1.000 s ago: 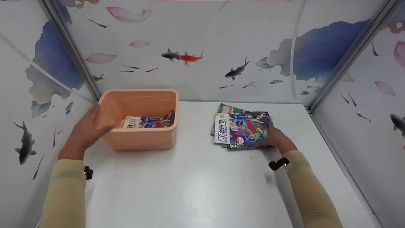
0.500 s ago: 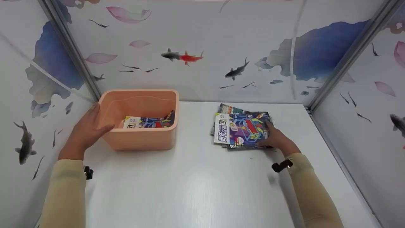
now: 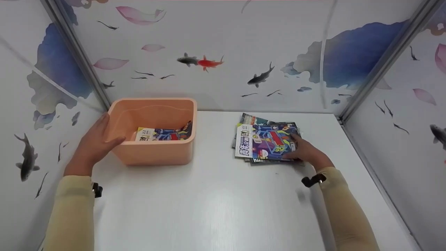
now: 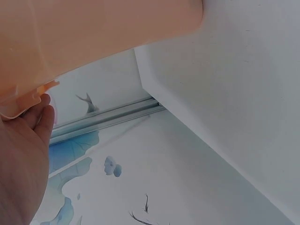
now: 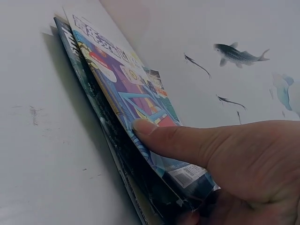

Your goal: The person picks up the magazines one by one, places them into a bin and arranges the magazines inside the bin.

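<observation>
An orange plastic storage bin (image 3: 156, 153) stands at the back left of the white table. My left hand (image 3: 92, 144) holds its left front corner, thumb along the rim; in the left wrist view the fingers (image 4: 43, 119) bend at the lip. Inside lies a magazine (image 3: 163, 134) with a colourful cover. To the right, several magazines are stacked unevenly, with a purple and blue magazine (image 3: 263, 141) on top. My right hand (image 3: 308, 153) grips that one by its right edge. In the right wrist view the thumb (image 5: 164, 138) presses on the cover; the other fingers are mostly hidden beneath.
White panels printed with fish and petals wall in the table (image 3: 216, 202) at the back and sides. Metal posts (image 3: 383, 66) stand at the back corners. Dark magazines (image 3: 258, 161) stick out below the top one.
My right wrist has shifted slightly to the right and the fingers have settled at the magazine's edge. The top magazine has shifted very slightly left. My left hand and the bin look unchanged.
</observation>
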`<action>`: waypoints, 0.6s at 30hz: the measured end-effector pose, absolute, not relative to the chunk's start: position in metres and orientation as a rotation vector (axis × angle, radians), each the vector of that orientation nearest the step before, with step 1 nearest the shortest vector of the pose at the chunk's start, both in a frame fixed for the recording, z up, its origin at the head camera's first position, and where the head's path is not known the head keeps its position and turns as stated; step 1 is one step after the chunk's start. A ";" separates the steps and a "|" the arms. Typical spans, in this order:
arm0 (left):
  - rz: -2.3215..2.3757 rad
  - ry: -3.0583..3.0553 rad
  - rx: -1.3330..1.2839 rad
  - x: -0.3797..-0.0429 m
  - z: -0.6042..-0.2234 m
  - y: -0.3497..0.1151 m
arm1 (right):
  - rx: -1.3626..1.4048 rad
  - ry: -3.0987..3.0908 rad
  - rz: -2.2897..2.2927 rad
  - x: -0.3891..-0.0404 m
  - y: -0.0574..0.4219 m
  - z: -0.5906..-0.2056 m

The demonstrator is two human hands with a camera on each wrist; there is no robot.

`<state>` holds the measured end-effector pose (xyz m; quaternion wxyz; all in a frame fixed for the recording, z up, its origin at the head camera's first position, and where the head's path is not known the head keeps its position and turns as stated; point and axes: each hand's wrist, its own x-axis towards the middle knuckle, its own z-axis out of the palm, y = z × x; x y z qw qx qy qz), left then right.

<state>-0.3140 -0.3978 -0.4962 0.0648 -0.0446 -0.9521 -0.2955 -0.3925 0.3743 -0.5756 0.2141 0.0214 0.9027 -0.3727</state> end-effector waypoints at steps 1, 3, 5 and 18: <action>-0.894 -2.872 -0.133 -0.313 -0.496 -0.397 | 0.056 2.496 -1.053 -0.392 0.375 -0.575; -0.903 -2.869 -0.121 -0.311 -0.494 -0.396 | 0.055 2.486 -1.083 -0.392 0.377 -0.573; -0.907 -2.867 -0.116 -0.311 -0.493 -0.395 | 0.050 2.484 -1.107 -0.391 0.377 -0.573; -0.896 -2.889 -0.123 -0.310 -0.490 -0.394 | 0.011 2.431 -1.274 -0.390 0.383 -0.578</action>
